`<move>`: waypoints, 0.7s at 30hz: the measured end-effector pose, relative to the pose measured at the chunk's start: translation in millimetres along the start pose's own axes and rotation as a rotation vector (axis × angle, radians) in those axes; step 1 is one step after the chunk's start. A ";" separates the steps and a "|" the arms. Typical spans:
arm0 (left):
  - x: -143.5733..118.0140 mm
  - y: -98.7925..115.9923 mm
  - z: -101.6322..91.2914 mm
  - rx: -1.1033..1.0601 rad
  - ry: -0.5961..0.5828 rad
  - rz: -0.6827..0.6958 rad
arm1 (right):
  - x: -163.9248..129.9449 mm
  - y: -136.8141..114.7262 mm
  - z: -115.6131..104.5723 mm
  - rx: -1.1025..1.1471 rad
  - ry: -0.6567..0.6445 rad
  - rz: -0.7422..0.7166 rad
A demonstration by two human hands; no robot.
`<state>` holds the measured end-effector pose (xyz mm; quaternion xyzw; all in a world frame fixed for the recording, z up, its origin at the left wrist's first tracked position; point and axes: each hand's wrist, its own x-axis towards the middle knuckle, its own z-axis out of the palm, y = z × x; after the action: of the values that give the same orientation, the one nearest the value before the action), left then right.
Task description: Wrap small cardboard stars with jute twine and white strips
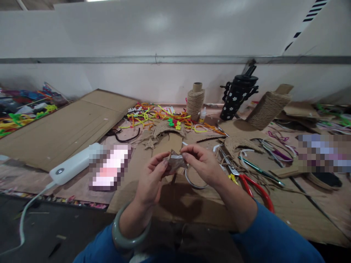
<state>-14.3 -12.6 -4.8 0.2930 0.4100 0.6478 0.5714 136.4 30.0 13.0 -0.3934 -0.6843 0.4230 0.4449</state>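
Both hands, left (pixel 149 179) and right (pixel 203 164), pinch a small brown scrap (pixel 174 160) between fingertips above the cardboard (pixel 153 204) on the near worktop, red scissors (pixel 253 186) lying right; a firm, steady grip seems best.

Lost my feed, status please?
Left hand and right hand both pinch a small brown piece. Red-handled scissors beside right wrist.

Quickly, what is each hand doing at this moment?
Left hand: closed, pinching the small brown jute-and-cardboard piece.
Right hand: closed, fingertips pinching the same piece from the other side.
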 end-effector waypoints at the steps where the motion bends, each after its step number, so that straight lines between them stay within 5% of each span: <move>1: 0.5 -0.8 -0.5 0.012 -0.011 0.001 | -0.5 0.3 0.1 -0.013 -0.012 -0.007; 6: 1.5 -4.2 -0.9 0.121 -0.076 -0.033 | -3.0 -1.5 0.6 -0.118 -0.109 -0.028; 21: 1.5 -4.6 -2.0 0.084 -0.064 -0.025 | -3.8 -1.1 0.8 -0.077 -0.102 -0.013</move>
<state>-14.0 -11.5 -9.9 0.3321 0.4221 0.6132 0.5792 136.6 26.0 12.8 -0.3839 -0.7244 0.4129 0.3966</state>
